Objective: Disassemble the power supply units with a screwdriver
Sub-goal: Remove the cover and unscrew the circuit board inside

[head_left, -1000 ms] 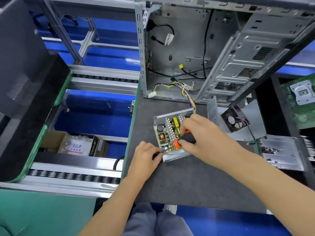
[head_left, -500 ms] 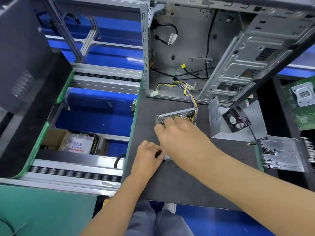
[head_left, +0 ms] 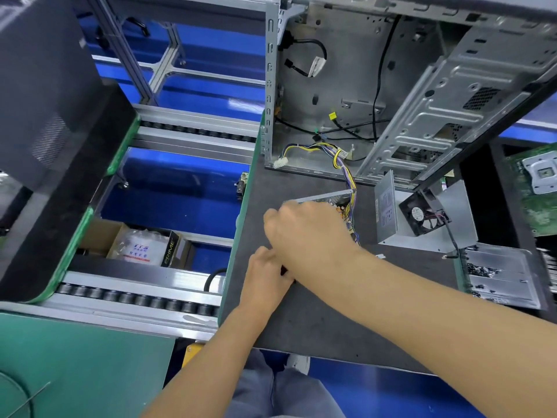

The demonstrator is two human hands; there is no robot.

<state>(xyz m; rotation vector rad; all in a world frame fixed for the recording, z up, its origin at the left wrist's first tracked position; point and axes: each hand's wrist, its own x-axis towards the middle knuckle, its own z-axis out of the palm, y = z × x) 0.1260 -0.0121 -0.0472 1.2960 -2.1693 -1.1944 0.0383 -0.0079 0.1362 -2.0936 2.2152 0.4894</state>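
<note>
The open power supply unit [head_left: 331, 197] lies on the dark mat, and most of it is hidden under my right hand [head_left: 304, 230]. Only its perforated far wall, a strip of circuit board and its yellow and purple wire bundle [head_left: 346, 173] show. My right hand lies over the unit with its fingers curled down over the far left corner. My left hand [head_left: 265, 276] sits at the unit's near edge, fingers curled, partly under my right wrist. The screwdriver is out of sight.
An empty computer case [head_left: 391, 86] stands open behind the mat [head_left: 316, 321]. To the right lie a removed metal cover with a black fan [head_left: 425, 215], a tray of screws [head_left: 497, 276] and a green motherboard [head_left: 539, 182]. A roller conveyor [head_left: 135, 294] runs on the left.
My right hand, which gripped the orange and black screwdriver over the board, has moved left and forward across the unit, and the screwdriver has dropped out of sight. My left hand has stayed put.
</note>
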